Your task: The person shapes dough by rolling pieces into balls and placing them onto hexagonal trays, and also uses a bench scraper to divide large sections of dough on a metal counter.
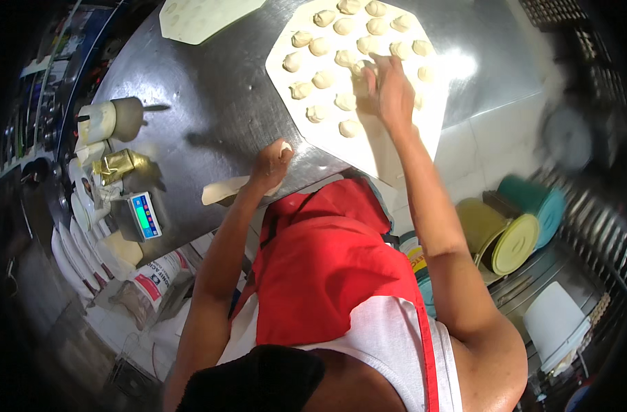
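Observation:
My left hand [272,167] is closed at the front edge of the metal table, a bit of pale dough [285,147] poking out of its fist. Under my left forearm lies a flat strip of dough [221,191] along the table edge. My right hand [394,90] reaches over a white board [368,147] with cut corners. Its thumb and fingers are apart beside a dough ball [361,68], touching or almost touching it. Several more rounded dough pieces, such as one dough lump [349,128], sit spaced in rows on that board.
A digital scale [144,216], a gold foil packet [118,167] and a white pot [98,122] stand at the table's left. Another pale board [203,19] lies at the far side. Lidded buckets, one with a yellow lid [516,244], stand low at right.

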A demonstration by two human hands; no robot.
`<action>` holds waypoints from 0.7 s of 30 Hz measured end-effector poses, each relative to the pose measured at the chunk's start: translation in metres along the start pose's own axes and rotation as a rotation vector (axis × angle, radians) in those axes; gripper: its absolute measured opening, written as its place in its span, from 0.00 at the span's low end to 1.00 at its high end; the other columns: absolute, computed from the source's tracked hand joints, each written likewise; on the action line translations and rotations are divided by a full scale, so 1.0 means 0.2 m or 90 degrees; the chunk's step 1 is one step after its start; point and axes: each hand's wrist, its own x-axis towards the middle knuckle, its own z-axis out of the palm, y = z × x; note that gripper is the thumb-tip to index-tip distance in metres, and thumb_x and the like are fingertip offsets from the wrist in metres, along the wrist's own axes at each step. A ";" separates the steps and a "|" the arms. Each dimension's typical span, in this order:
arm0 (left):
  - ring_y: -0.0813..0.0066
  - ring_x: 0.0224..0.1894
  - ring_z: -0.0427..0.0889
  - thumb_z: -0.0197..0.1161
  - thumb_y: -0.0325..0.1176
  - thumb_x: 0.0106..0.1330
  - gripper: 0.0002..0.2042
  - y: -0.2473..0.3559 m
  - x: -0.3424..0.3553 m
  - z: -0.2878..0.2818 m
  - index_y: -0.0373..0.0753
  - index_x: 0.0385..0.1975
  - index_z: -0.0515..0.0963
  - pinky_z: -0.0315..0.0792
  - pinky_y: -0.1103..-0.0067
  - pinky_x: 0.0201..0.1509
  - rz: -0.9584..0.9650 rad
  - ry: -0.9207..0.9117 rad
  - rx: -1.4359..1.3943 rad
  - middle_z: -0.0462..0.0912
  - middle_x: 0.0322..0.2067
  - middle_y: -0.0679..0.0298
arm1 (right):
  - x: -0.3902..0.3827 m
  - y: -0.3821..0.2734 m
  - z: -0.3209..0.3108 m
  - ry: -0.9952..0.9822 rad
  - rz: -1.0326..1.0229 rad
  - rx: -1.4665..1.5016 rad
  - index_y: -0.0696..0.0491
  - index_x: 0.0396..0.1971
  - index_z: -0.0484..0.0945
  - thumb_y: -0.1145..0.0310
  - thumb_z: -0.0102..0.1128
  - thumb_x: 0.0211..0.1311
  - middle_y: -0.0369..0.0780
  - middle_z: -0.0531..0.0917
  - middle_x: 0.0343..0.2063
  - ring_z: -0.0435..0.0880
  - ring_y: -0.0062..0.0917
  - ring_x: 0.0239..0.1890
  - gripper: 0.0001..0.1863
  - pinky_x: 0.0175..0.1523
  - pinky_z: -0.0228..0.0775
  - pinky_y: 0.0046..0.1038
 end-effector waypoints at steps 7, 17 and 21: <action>0.46 0.55 0.84 0.57 0.27 0.71 0.22 -0.02 -0.12 -0.08 0.38 0.66 0.71 0.75 0.60 0.64 0.031 -0.047 -0.055 0.83 0.50 0.47 | -0.04 0.00 0.10 -0.134 0.026 -0.034 0.50 0.49 0.83 0.71 0.64 0.69 0.47 0.85 0.44 0.87 0.46 0.47 0.11 0.53 0.77 0.45; 0.79 0.46 0.83 0.66 0.27 0.76 0.31 0.16 -0.30 -0.41 0.37 0.77 0.66 0.78 0.81 0.49 0.157 -0.082 -0.315 0.81 0.48 0.62 | -0.73 -0.79 0.19 -0.269 0.027 0.284 0.58 0.45 0.83 0.66 0.75 0.66 0.44 0.86 0.38 0.87 0.29 0.42 0.14 0.50 0.79 0.34; 0.78 0.32 0.82 0.62 0.35 0.79 0.17 -0.04 -0.34 -0.47 0.34 0.62 0.77 0.77 0.74 0.37 0.228 -0.166 -0.181 0.84 0.35 0.64 | -0.77 -0.98 0.05 -0.179 0.178 0.571 0.58 0.41 0.82 0.71 0.73 0.66 0.42 0.83 0.34 0.85 0.27 0.39 0.10 0.47 0.77 0.31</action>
